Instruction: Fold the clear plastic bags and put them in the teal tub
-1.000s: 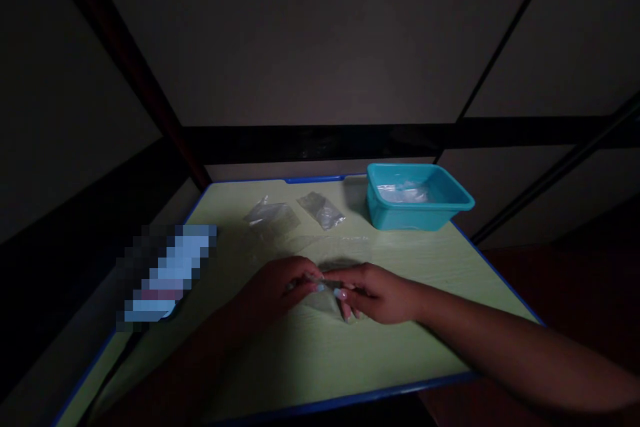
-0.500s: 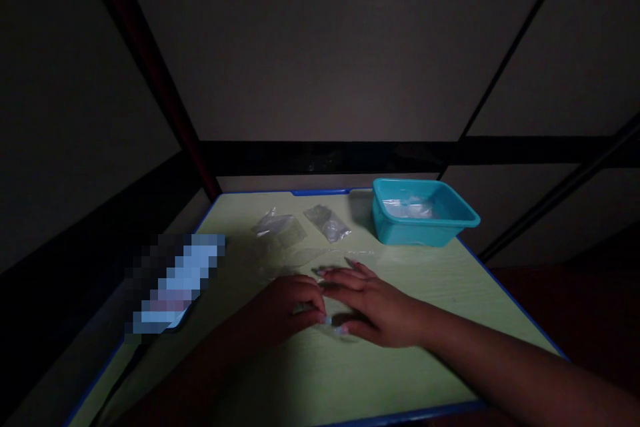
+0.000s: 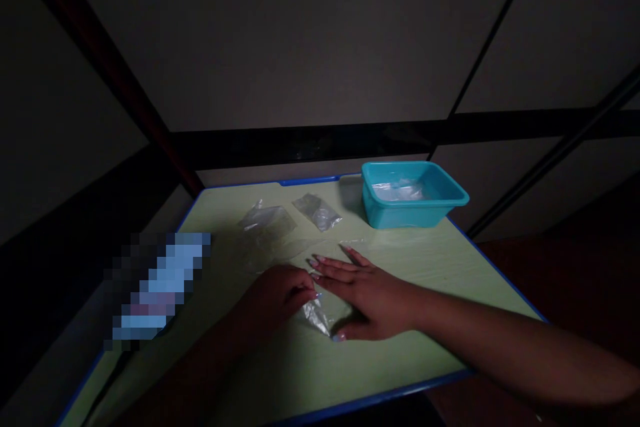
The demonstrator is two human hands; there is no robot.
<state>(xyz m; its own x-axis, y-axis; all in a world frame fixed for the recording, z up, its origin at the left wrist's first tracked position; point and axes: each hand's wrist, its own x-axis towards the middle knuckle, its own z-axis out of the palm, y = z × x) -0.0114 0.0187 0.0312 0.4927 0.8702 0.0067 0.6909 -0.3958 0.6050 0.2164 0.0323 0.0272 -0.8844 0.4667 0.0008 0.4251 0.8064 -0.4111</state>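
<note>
A clear plastic bag (image 3: 316,317) lies on the small table under and between my hands, its near corner lifted into a shiny fold. My left hand (image 3: 283,293) pinches the bag's edge between thumb and fingers. Flat on the plastic rests my right hand (image 3: 367,293), fingers stretched out and spread, thumb by the fold's tip. Much of the bag is hard to see against the table top. Beyond my hands lie another clear bag (image 3: 267,219) and a folded clear packet (image 3: 319,211).
A turquoise plastic basket (image 3: 415,213) with clear plastic inside stands at the table's back right. At the left edge a blurred-out phone-like device (image 3: 163,287) has a dark cord. The pale green table (image 3: 425,347) has a blue rim. Panelled doors rise behind it.
A fold of the bag has come up between my hands, with my left hand pinching it. My right hand has flattened and spread more. The whole view has shifted and tilted slightly.
</note>
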